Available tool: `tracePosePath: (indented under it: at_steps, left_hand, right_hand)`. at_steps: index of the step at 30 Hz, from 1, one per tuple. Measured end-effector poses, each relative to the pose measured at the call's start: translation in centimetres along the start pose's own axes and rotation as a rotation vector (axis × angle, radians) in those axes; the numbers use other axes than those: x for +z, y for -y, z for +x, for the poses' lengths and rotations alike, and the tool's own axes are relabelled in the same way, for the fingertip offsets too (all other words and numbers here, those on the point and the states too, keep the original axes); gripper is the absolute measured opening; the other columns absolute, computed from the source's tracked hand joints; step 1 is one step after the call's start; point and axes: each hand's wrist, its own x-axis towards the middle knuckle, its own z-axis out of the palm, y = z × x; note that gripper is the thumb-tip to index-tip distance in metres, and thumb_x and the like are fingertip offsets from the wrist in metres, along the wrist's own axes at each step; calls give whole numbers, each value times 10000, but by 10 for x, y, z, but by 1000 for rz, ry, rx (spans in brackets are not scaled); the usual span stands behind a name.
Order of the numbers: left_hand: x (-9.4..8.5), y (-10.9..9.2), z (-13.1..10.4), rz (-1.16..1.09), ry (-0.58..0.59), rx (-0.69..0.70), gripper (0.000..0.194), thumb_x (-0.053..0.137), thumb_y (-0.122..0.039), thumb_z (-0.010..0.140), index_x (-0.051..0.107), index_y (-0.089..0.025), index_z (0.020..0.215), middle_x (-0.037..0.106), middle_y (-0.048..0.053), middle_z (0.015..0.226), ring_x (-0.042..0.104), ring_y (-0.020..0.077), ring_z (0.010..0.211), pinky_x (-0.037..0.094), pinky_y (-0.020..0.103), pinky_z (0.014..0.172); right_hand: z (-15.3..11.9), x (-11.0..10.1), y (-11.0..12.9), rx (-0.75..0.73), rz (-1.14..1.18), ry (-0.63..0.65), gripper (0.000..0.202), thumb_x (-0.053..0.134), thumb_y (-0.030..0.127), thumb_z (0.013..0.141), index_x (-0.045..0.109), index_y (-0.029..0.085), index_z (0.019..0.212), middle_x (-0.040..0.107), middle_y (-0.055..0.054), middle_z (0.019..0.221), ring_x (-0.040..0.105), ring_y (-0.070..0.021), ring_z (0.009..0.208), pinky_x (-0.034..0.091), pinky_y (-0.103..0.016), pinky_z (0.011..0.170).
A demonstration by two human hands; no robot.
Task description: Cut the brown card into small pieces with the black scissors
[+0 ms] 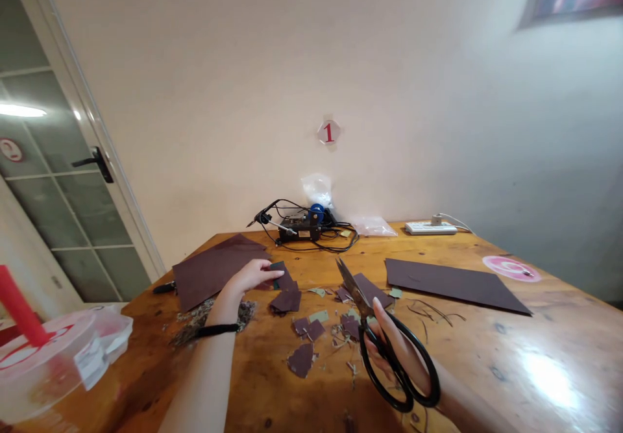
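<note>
At the far left, a clear plastic tub (53,361) with a red upright part stands close to the person's side, apart from the work. Past it lie large dark brown sheets (214,271), overlapping; they look thin, light and fairly stiff, best lifted by an edge or corner. A heap of fine clippings (187,326) lies below the left forearm and would scatter easily if the sleeveless arm brushed it. The left hand (250,276) pinches a small dark green piece (278,266) between thumb and fingers, above a stack of small dark squares (286,300). That piece should weigh almost nothing and bend rather than break; its matt face probably slips little, so a light pinch at the edge suits it. Farther back, a black device with cables (298,226) sits by the wall, clear of the hands. Loose scraps (300,359) litter the middle of the table and could hide or mix with good pieces. The right hand (389,339) is closed around the black handles of the scissors (354,288), rigid, probably the heaviest thing held, with blades nearly together and pointing away. Beyond are a white power strip (431,228), thin dark strands (435,309) and a long dark sheet (452,285), likely easiest taken at its near corner.
</note>
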Motion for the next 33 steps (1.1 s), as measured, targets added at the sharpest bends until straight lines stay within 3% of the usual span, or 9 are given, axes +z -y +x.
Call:
tracePosePath:
  at_steps: [3,8,11,16,20,26,30,33]
  left_hand:
    - [0,0,-1,1,16,-30,495,670,-647,586,532,-180,669,584,17,711,602,209,781,461,287,675]
    - [4,6,1,-1,167,-119,560,752,-655,441,578,-176,674,630,43,744,619,226,773,478,299,658]
    - [5,8,3,-3,184,-105,586,742,-688,418,549,-182,640,589,16,698,593,201,740,470,280,640]
    - [6,10,8,167,68,-78,595,689,-738,440,476,-197,566,486,-20,575,527,181,614,411,267,546]
    - [11,15,11,286,13,-104,539,744,-646,426,440,-207,501,447,-23,491,489,182,541,371,274,502]
    - [9,23,14,406,-103,-119,431,745,-490,521,420,-209,479,459,-13,493,497,188,523,348,275,511]
    - [1,23,13,461,-178,-103,367,722,-385,570,418,-212,458,497,21,507,547,239,577,347,296,562]
    - [-3,17,11,450,-231,-48,261,650,-362,655,471,-204,549,574,54,619,585,256,671,361,288,586]
  right_hand:
    - [4,0,-1,53,52,-20,661,327,805,724,437,197,488,321,64,372,263,-58,313,211,-198,334]
    - [5,0,-1,109,89,-29,620,440,808,627,405,203,490,336,64,403,262,-46,332,187,-182,343]
    - [3,2,0,81,115,-13,612,455,794,626,388,204,481,318,70,403,257,-44,337,193,-178,345]
    - [1,5,1,80,139,14,612,427,790,641,406,199,484,316,69,383,254,-43,316,198,-180,343]
    - [1,6,0,113,142,17,616,422,799,628,394,201,485,306,72,393,253,-41,320,191,-178,342]
    - [4,5,-5,15,127,-1,594,500,780,610,430,199,512,334,72,402,282,-45,323,217,-173,343]
    - [7,5,-9,59,174,-48,583,545,768,588,437,197,538,375,61,452,295,-44,349,217,-176,353]
    - [8,6,-10,61,165,-56,573,540,759,611,424,203,543,369,64,451,292,-49,348,222,-182,355]
